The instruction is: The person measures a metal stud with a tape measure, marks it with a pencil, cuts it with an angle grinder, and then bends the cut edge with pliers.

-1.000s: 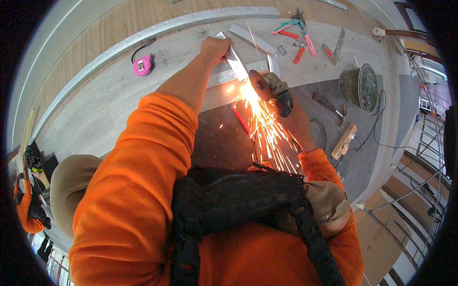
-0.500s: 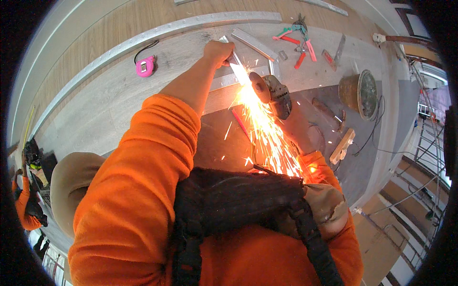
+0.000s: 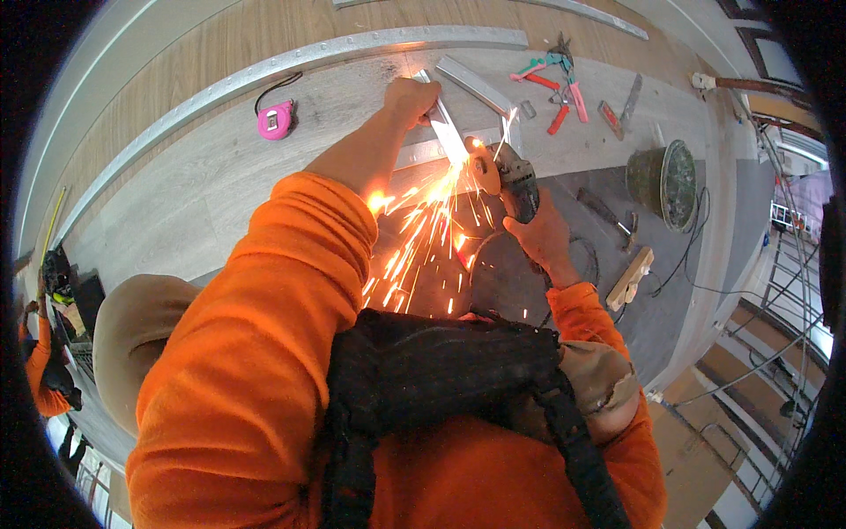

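My left hand (image 3: pixel 411 100) is closed round a short metal profile (image 3: pixel 448 132), holding it at its far end. At the near end of that profile the disc of an angle grinder (image 3: pixel 518 183) touches the metal. Bright sparks (image 3: pixel 423 242) fan out from the contact toward me and to the left. Gripping the body of the grinder, my right hand (image 3: pixel 541 231) has its fingers wrapped partly out of sight. Another metal channel (image 3: pixel 474 85) lies just beyond the piece in my left hand.
A pink tape measure (image 3: pixel 276 120) lies left, below a long metal rail (image 3: pixel 291 60). Snips and pliers (image 3: pixel 564 75), a utility knife (image 3: pixel 610 119), a bucket (image 3: pixel 663 185), a hammer (image 3: pixel 608 213) and a power strip (image 3: pixel 631 278) lie right. Another person (image 3: pixel 40 357) is at the far left.
The spark stream, earlier dense and aimed down to the right, now spreads thinner toward the lower left. My right hand, hidden by glare before, shows on the grinder.
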{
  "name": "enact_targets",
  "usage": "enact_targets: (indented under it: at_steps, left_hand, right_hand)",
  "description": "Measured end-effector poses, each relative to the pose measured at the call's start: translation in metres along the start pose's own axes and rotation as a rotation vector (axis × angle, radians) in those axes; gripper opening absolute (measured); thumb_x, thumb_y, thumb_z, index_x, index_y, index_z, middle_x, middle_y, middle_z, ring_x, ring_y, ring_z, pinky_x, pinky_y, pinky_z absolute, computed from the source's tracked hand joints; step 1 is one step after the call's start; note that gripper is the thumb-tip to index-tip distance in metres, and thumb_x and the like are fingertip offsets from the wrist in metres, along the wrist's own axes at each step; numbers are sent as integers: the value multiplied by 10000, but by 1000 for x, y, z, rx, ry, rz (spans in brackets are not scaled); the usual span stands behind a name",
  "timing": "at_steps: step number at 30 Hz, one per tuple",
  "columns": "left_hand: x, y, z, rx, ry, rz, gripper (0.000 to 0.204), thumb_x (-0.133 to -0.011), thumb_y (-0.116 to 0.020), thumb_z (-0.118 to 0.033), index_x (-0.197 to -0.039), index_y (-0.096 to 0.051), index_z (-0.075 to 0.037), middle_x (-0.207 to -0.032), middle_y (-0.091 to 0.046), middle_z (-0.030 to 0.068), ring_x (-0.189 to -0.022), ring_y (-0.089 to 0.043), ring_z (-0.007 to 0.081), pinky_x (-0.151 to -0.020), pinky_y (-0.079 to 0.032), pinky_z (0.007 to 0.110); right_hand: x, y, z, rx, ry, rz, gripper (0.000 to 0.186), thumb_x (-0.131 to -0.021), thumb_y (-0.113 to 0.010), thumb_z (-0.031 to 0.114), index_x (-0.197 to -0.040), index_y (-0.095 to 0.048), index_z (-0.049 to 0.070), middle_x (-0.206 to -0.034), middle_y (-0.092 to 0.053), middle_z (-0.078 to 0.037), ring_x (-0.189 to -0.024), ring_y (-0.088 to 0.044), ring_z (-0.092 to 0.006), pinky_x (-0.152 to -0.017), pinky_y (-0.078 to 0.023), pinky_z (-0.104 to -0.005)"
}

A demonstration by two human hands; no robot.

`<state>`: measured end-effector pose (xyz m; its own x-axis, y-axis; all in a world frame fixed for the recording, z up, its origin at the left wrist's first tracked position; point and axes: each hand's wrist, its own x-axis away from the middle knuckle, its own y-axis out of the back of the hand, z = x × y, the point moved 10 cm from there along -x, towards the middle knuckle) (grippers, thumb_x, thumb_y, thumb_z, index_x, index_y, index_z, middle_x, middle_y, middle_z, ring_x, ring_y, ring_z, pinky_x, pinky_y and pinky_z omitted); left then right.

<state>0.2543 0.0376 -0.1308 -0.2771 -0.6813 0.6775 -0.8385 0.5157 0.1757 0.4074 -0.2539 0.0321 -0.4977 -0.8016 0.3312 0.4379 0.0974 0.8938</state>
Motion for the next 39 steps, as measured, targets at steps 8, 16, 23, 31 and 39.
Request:
enact_targets:
  at_steps: [8,16,23,31,39]
  left_hand:
    - [21,0,-15,-186,-37,26,400,-830,-594,-358,-692,-710,-1,-634,-692,143,-558,-694,236,-525,-546,366]
    - [2,15,11,161,78,104,309,-845,-707,-324,-871,-665,-19,-786,-658,96,-638,-659,237,-541,-557,379]
    - [19,3,2,200,152,284,216,-916,-598,-261,-895,-605,-47,-791,-614,96,-649,-613,233,-510,-536,380]
    - [12,15,4,349,42,203,283,-899,-622,-221,-1050,-597,17,-919,-626,114,-732,-641,235,-588,-567,388]
    - [17,12,2,438,57,238,225,-1001,-606,-155,-1108,-610,42,-1024,-658,114,-886,-676,246,-790,-625,408]
  right_hand:
    - [0,3,-1,-8,2,17,727,-722,-837,373,-1275,-483,58,-1065,-701,-225,-983,-680,-437,-824,-538,-505]
    - [6,9,0,-170,-12,-36,768,-720,-849,347,-1327,-486,49,-1080,-697,-239,-1013,-674,-442,-855,-535,-482]
    - [14,16,-11,-99,-15,-26,774,-729,-851,343,-1339,-481,42,-1126,-687,-239,-1061,-662,-435,-893,-526,-476]
    - [18,7,-2,-106,-34,60,780,-735,-838,375,-1337,-476,35,-1182,-673,-225,-1101,-646,-428,-928,-509,-477]
    - [19,-10,-6,-41,-13,76,839,-732,-833,380,-1370,-434,10,-1132,-671,-270,-1076,-649,-449,-896,-517,-503]
